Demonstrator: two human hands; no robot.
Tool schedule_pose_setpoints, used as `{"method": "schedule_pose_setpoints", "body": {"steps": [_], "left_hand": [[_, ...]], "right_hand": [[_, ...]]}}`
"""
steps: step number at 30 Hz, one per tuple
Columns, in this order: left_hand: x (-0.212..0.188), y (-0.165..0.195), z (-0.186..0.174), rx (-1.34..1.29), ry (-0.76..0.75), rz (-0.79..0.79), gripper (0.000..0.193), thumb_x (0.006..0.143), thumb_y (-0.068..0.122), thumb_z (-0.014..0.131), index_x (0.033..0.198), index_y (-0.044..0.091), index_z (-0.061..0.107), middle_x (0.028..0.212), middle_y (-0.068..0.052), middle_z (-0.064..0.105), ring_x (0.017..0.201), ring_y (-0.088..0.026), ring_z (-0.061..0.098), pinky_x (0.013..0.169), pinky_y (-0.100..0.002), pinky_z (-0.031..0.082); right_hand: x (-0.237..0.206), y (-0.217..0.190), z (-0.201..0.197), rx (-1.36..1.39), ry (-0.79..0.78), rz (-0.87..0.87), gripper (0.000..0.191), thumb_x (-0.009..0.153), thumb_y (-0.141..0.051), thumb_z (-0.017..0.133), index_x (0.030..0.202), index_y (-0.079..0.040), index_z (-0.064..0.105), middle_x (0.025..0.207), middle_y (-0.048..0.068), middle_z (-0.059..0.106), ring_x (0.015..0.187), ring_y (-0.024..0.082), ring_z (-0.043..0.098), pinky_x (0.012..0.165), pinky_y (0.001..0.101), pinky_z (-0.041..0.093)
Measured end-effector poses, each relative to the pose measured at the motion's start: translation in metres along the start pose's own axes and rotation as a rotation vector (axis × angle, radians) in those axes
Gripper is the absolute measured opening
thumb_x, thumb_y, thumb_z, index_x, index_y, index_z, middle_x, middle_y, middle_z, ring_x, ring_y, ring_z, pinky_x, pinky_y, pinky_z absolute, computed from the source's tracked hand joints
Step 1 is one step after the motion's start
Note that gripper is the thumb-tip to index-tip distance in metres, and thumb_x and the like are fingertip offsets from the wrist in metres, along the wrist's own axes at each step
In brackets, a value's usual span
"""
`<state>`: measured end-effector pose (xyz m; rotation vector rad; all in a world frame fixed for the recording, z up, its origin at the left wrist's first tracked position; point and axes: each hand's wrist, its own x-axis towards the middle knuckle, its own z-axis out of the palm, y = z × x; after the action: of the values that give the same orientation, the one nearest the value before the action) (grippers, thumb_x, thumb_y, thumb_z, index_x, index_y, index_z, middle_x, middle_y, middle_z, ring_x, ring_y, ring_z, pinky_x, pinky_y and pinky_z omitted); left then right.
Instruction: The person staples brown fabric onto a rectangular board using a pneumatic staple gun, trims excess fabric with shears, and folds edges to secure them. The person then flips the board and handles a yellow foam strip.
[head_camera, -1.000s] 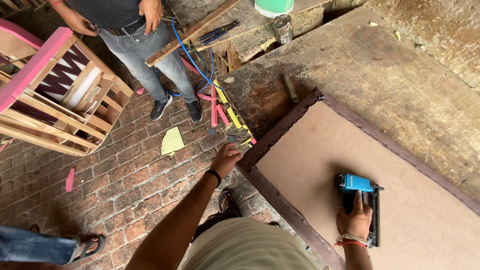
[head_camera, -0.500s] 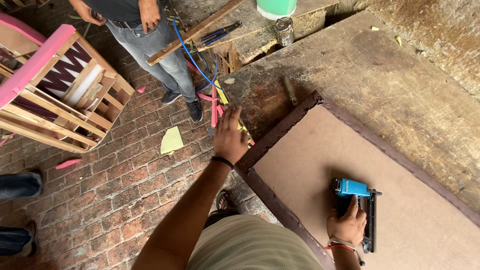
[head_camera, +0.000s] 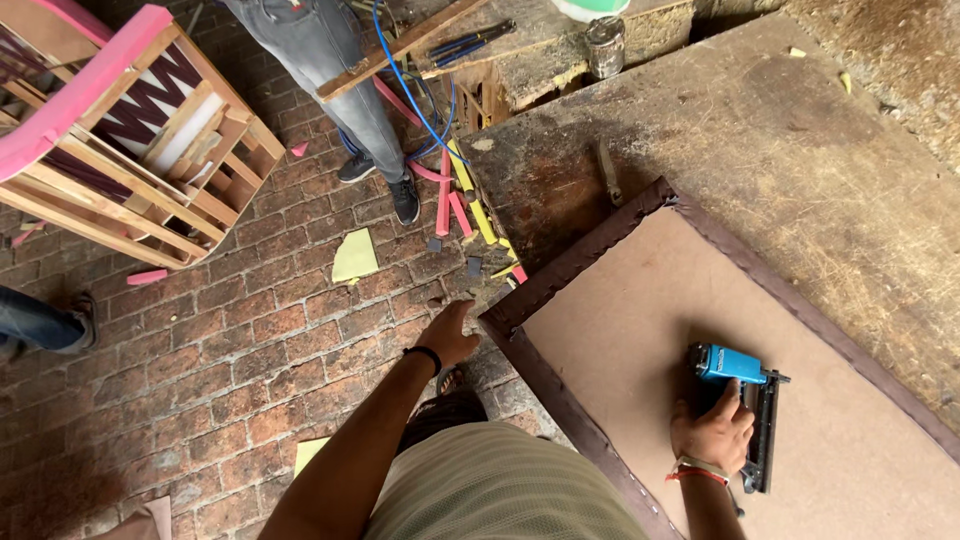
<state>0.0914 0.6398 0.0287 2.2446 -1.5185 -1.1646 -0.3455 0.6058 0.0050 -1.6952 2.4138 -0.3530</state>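
Your right hand (head_camera: 712, 432) grips the blue staple gun (head_camera: 738, 400) at 4 o'clock; left hand (head_camera: 450, 335), open and empty, reaches the board's (head_camera: 640, 330) fabric-wrapped corner (head_camera: 500, 325). Edging appears folded all round.

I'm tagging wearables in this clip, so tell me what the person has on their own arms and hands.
Both forearms are bare, with no gloves and no sleeve showing on either. The left hand has a thin black band at the wrist. The right hand has a red thread and a pale band at the wrist. A shirt with fine olive and cream stripes covers the torso.
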Motion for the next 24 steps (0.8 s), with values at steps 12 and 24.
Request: {"method": "schedule_pose_setpoints", "body": {"steps": [12, 24], "left_hand": [[0.025, -0.002, -0.004, -0.140, -0.114, 0.141, 0.074, 0.091, 0.029, 0.068, 0.156, 0.016, 0.036, 0.161, -0.011, 0.040, 0.148, -0.029, 0.040, 0.120, -0.043, 0.037], [0.094, -0.073, 0.020, -0.146, -0.125, 0.302, 0.064, 0.088, 0.027, 0.071, 0.146, 0.011, 0.050, 0.154, -0.015, 0.051, 0.142, -0.032, 0.049, 0.115, -0.043, 0.043]], "right_hand": [[0.012, 0.034, 0.021, 0.103, 0.103, -0.015, 0.078, 0.083, -0.035, 0.074, 0.158, -0.029, 0.052, 0.134, 0.016, 0.062, 0.118, 0.038, 0.062, 0.096, 0.0512, 0.052], [-0.043, 0.009, 0.007, 0.146, 0.043, 0.167, 0.090, 0.077, -0.034, 0.077, 0.159, -0.027, 0.042, 0.146, 0.019, 0.055, 0.123, 0.041, 0.058, 0.100, 0.0479, 0.047]]}}
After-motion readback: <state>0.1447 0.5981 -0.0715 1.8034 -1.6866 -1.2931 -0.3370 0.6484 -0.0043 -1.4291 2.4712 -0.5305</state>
